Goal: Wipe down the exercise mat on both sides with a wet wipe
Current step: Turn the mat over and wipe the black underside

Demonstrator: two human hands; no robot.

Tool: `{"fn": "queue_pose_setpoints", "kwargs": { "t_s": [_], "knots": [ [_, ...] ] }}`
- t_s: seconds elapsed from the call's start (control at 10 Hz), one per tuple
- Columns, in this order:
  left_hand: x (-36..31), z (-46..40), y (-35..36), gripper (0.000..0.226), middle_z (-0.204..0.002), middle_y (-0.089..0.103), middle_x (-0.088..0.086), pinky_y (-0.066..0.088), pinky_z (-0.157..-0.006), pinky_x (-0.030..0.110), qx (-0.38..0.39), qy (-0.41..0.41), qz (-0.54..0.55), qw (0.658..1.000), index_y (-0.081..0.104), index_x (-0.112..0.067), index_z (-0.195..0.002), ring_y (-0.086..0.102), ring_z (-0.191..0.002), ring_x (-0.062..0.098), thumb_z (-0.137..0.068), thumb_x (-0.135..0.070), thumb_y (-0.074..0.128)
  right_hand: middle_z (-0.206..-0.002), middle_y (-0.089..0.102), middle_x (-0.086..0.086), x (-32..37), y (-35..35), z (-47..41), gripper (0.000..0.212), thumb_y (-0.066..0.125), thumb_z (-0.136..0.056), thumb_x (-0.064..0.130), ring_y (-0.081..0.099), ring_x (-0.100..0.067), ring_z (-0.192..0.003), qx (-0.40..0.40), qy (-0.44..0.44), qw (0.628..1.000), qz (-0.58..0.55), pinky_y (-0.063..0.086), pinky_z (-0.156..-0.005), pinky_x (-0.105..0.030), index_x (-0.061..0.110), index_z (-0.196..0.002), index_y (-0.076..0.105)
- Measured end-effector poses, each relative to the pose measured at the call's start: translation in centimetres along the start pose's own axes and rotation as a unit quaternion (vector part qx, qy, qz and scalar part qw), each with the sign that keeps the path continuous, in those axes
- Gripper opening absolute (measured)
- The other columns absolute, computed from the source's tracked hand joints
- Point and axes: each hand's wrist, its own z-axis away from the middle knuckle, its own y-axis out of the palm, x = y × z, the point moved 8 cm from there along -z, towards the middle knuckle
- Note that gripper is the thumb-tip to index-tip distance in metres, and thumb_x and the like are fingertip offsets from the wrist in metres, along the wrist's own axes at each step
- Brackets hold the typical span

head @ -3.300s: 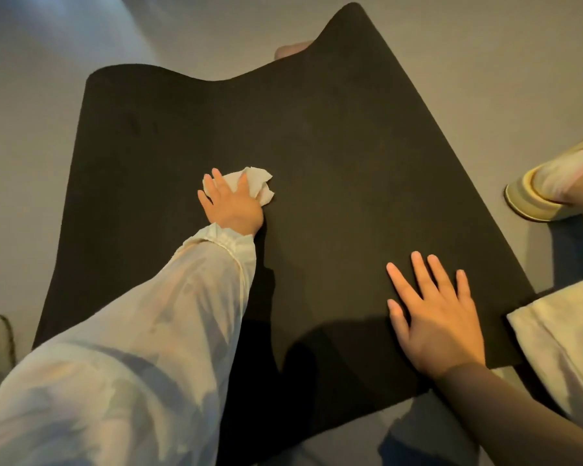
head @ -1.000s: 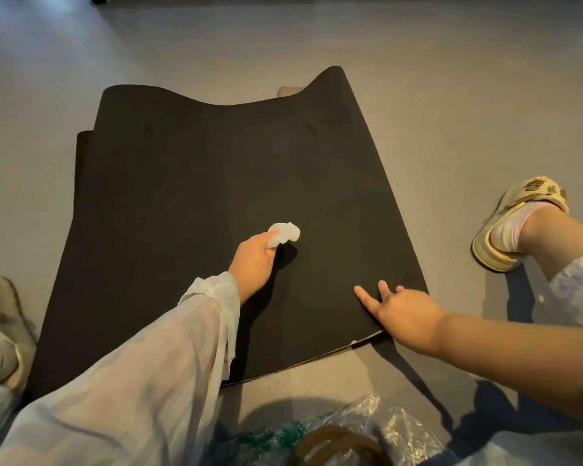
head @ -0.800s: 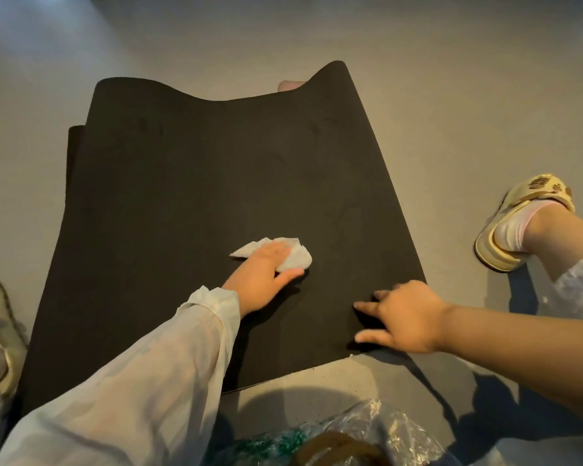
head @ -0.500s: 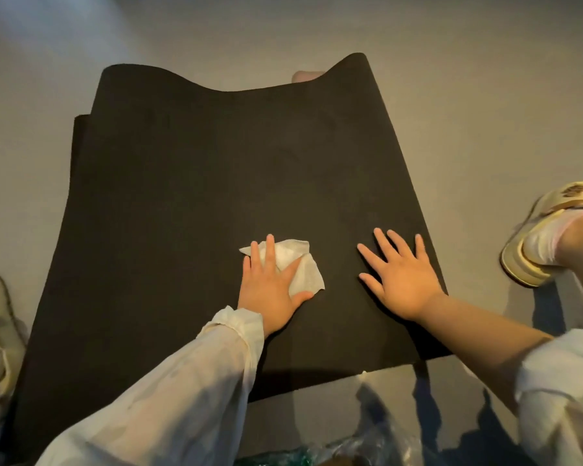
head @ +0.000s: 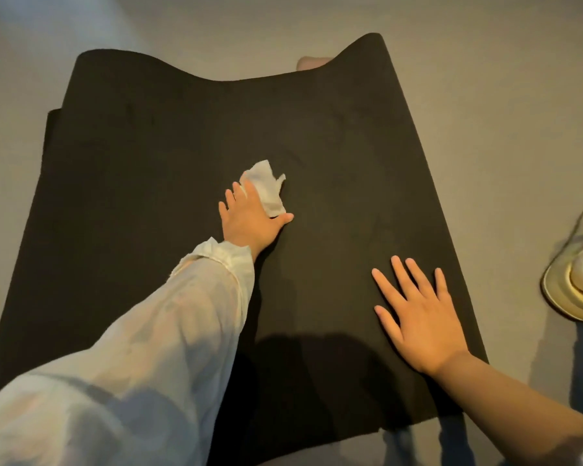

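Mid-wipe on the upper face of the mat (head: 334, 156), dark and spread flat over the grey floor (head: 485, 62), far edge rippled and lifted at its right corner, something pale just peeking out behind it. Out in the middle of the mat, the left hand (head: 249, 220), fingers straight and fanned, palm down, pressing the wet wipe (head: 266, 186) flat against the surface; wipe crumpled, poking out past the fingertips and beside the thumb. No pinch, no curl, just flat pressure. Loose white sleeve (head: 169, 324) trailing back from the wrist.

Down near the right edge, close to the near corner, the right hand (head: 421, 317), fingers spread wide and flat, holding nothing, simply pinning the mat in place. Well apart from the wiping hand. Off to the right on the floor, a pale sandal (head: 572, 284) with a foot in it.

By the look of it, still the first side in hand; no telling how much of this face is done, no wet streaks showing on the dark surface. Next up, probably: more strokes toward the far edge and left side, steady downward pressure to keep the wipe from bunching, right hand anchoring against slip. Then a flip, needing a grip on an edge, for the underside.
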Motion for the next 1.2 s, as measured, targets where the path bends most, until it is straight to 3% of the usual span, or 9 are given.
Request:
{"fn": "queue_pose_setpoints", "kwargs": {
  "t_s": [0.1,0.2,0.4,0.7,0.8,0.9,1.0,1.1,1.2],
  "knots": [
    [-1.4,0.0,0.7,0.056,-0.156,0.011,0.013,0.009,-0.116,0.04,-0.011,0.072,-0.051,0.996,0.014,-0.008,-0.148,0.006,-0.144,0.031,-0.099,-0.019,0.039,-0.155,0.024,-0.007,-0.1,0.3,-0.2,0.064,-0.005,-0.091,0.057,0.016,-0.028,-0.144,-0.002,-0.006,1.0,-0.009,0.007,-0.113,-0.051,0.031,-0.146,0.016],
    [-2.4,1.0,1.1,0.055,-0.155,0.015,0.011,0.019,-0.111,0.032,-0.006,0.138,-0.075,0.988,0.013,-0.008,-0.148,0.011,-0.143,0.028,-0.096,0.0,0.031,-0.156,0.021,-0.007,-0.1,0.3,-0.3,0.062,0.001,-0.09,0.055,0.012,-0.028,-0.145,-0.01,-0.006,1.0,-0.007,0.001,-0.113,-0.049,0.031,-0.146,0.012],
    [-2.7,9.1,1.6,0.054,-0.157,0.014,0.005,0.011,-0.114,0.027,0.072,0.235,0.065,0.967,0.021,-0.013,-0.148,0.01,-0.144,0.018,-0.098,0.002,0.034,-0.155,0.024,-0.008,-0.1,0.2,-0.3,0.061,0.009,-0.092,0.052,0.015,-0.029,-0.144,-0.016,-0.006,1.0,-0.007,0.001,-0.113,-0.049,0.031,-0.148,0.021],
    [-2.7,23.2,5.3,0.057,-0.156,0.018,0.013,0.015,-0.115,0.039,0.243,0.382,0.02,0.891,0.024,-0.007,-0.147,0.018,-0.143,0.025,-0.094,0.001,0.042,-0.154,0.026,-0.01,0.7,-0.3,0.4,0.054,0.023,-0.097,0.044,0.015,-0.032,-0.144,-0.031,-0.034,0.999,-0.004,0.005,-0.113,-0.055,0.025,-0.147,0.029],
    [-2.0,24.6,5.8,0.05,-0.148,0.038,0.008,0.028,-0.108,0.033,0.276,0.347,0.092,0.892,0.041,-0.015,-0.141,0.035,-0.134,0.021,-0.093,0.001,0.043,-0.151,0.034,-0.008,3.5,-1.0,1.4,0.045,0.035,-0.099,0.035,0.024,-0.029,-0.142,-0.032,-0.143,0.988,-0.055,0.008,-0.115,-0.047,0.023,-0.142,0.04],
    [-1.5,22.7,3.5,0.033,-0.116,0.06,0.001,0.035,-0.096,0.01,0.211,0.24,0.284,0.904,0.065,-0.009,-0.115,0.053,-0.11,0.009,-0.089,0.005,0.052,-0.149,0.038,0.0,6.6,-2.0,2.5,0.042,0.036,-0.1,0.031,0.029,-0.015,-0.14,0.0,-0.192,0.954,-0.229,0.008,-0.113,-0.021,0.025,-0.142,0.038],
    [-0.3,19.5,1.9,0.023,-0.096,0.059,-0.006,0.035,-0.08,0.001,0.141,0.132,0.332,0.923,0.071,-0.013,-0.098,0.056,-0.094,0.005,-0.088,0.001,0.057,-0.149,0.036,0.004,8.9,-3.3,3.1,0.048,0.041,-0.098,0.034,0.034,-0.008,-0.135,0.016,-0.176,0.905,-0.386,0.02,-0.106,-0.012,0.042,-0.141,0.021],
    [0.5,17.9,2.0,0.023,-0.082,0.06,-0.007,0.046,-0.065,0.017,0.157,0.022,0.429,0.889,0.059,-0.024,-0.094,0.056,-0.074,0.001,-0.086,-0.003,0.06,-0.155,0.021,0.004,12.2,-4.3,3.9,0.072,0.058,-0.091,0.036,0.028,-0.011,-0.138,0.053,-0.245,0.885,-0.392,0.03,-0.109,-0.025,0.055,-0.136,0.004],
    [0.9,16.7,2.8,0.048,-0.093,0.059,0.001,0.048,-0.061,0.016,0.219,-0.058,0.474,0.851,0.04,-0.017,-0.12,0.059,-0.082,0.009,-0.081,-0.001,0.063,-0.147,0.035,-0.007,13.0,-5.2,3.6,0.07,0.057,-0.092,0.013,0.044,-0.022,-0.128,0.023,-0.275,0.89,-0.364,0.041,-0.103,-0.035,0.038,-0.144,0.017]
  ]
}}
